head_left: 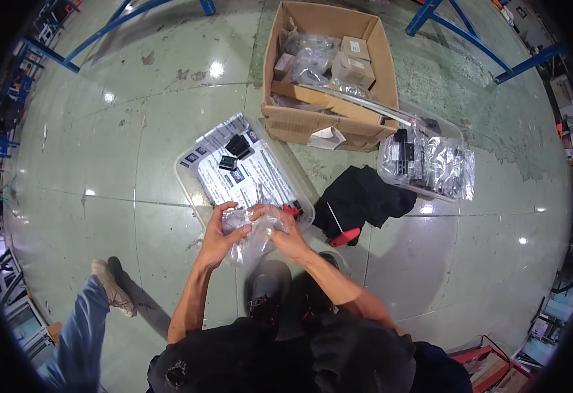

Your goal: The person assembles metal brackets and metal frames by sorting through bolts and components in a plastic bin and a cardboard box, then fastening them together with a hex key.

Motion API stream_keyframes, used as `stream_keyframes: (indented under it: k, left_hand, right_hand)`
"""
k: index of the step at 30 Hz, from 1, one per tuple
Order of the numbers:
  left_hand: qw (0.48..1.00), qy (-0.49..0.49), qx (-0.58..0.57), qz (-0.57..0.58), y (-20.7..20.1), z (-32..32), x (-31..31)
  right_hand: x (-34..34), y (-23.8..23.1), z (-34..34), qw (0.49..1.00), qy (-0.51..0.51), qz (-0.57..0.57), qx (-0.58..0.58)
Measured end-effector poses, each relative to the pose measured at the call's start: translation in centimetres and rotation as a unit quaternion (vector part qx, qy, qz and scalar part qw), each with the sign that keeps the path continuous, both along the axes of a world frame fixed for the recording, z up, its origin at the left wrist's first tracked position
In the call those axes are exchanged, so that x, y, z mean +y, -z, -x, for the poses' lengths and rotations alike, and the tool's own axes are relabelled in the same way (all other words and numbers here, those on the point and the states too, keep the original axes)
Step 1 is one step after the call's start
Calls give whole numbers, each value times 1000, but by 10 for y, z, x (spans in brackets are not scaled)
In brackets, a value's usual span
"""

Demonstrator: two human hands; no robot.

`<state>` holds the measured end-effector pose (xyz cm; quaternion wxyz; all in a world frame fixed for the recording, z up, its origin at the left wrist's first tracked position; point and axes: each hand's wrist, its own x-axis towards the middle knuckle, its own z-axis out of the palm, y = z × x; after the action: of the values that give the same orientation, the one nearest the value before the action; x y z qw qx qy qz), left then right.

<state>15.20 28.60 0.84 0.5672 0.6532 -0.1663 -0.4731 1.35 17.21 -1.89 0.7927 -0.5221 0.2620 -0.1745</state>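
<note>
Between my two hands is a clear plastic bag [250, 247], crumpled and hanging over the near end of a clear plastic bin. My left hand [219, 234] grips the bag's left side, thumb pressed inward. On the other side my right hand [282, 230] pinches it with bent fingers. Whatever the bag contains, I cannot make out. The bin [185, 171] is lined with printed paper [260, 164]. Two black block-like parts, a larger one [238, 145] and a smaller one [227, 162], lie on that paper. Something red [291, 210] shows beside my right fingers.
A cardboard box [329, 124] with small cartons and plastic bags stands beyond the bin. Right of it, a clear tub [424, 160] holds bagged black parts. A red-handled hex key [344, 236] lies by black cloth [365, 200]. Another person's leg [85, 327] is at left.
</note>
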Motion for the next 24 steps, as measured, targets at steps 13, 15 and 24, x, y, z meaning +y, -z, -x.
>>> stream_keyframes:
  k: [13, 15, 24]
  left_hand:
    - [987, -19, -21, 161, -6, 13, -11]
    - [991, -53, -116, 29, 16, -7, -2]
    - [915, -26, -313, -254, 36, -46, 36]
  right_hand:
    - [-59, -19, 53, 961, 205, 160, 98]
    - [-91, -7, 55, 919, 288, 246, 114]
    - [-59, -15, 44, 823, 190, 519, 136]
